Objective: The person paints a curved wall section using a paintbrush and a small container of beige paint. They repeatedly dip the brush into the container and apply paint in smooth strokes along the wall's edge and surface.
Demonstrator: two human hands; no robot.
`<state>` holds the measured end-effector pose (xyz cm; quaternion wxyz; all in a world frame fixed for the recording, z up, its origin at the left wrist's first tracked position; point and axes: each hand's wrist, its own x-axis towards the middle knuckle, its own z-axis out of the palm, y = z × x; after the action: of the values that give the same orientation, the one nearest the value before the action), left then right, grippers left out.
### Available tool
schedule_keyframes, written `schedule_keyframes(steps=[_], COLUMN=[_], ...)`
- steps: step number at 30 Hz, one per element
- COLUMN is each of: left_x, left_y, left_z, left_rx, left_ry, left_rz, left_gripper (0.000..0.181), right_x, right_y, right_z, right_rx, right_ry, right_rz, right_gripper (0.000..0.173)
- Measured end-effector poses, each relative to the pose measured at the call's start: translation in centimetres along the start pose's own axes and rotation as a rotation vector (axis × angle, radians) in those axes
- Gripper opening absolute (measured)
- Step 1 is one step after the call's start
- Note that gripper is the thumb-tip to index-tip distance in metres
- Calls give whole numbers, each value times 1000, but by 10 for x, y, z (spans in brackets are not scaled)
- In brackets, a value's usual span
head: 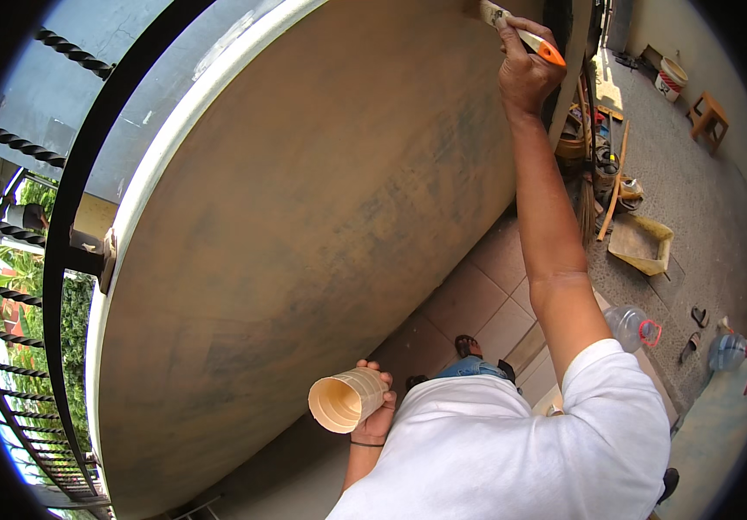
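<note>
My right hand [528,68] is raised at the top right, its fingers closed around a flat paintbrush [530,40] with a white handle and an orange end. The bristles meet the upper part of a brown, patchily coloured wall [295,195]; darker grey blotches run across its lower half. Low against my body, my left hand [376,416] grips a cream-coloured ribbed plastic cup [349,398]. The cup tilts its mouth towards the wall. Pale yellowish matter shows inside, but how much it holds I cannot tell.
A black iron railing [64,214] with twisted bars rises along the wall's white edge [152,159]. To my right are a yellowish dustpan [643,244], a clear water jug [630,327], a bluish jug [728,352], sandals [690,348], a wooden-coloured stool [709,120] and a bucket [671,79].
</note>
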<state>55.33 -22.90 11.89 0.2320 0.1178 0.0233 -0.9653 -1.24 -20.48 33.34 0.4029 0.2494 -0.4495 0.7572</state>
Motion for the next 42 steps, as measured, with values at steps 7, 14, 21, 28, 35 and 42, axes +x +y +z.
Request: schedule_keyframes(steps=[7, 14, 21, 28, 35, 42], left_x=[7, 19, 24, 32, 27, 28], left_y=[0, -7, -10, -8, -13, -11], left_z=[7, 15, 11, 27, 17, 20], left_rx=[13, 29, 16, 60, 54, 53], left_ry=[3, 0, 42, 15, 1, 46], left_rz=[-13, -59, -72, -72, -55, -59], left_gripper=[59, 60, 63, 63, 62, 59], right_x=[-100, 46, 4, -72, 42, -176], right_y=[-114, 19, -20, -104, 18, -152], right_z=[29, 7, 41, 20, 1, 43], right_rx=[276, 247, -54, 487, -146, 203], right_ry=[-541, -200, -160, -754, -112, -583], right_rz=[-142, 88, -389, -139, -169, -371], right_gripper=[21, 10, 18, 17, 12, 29])
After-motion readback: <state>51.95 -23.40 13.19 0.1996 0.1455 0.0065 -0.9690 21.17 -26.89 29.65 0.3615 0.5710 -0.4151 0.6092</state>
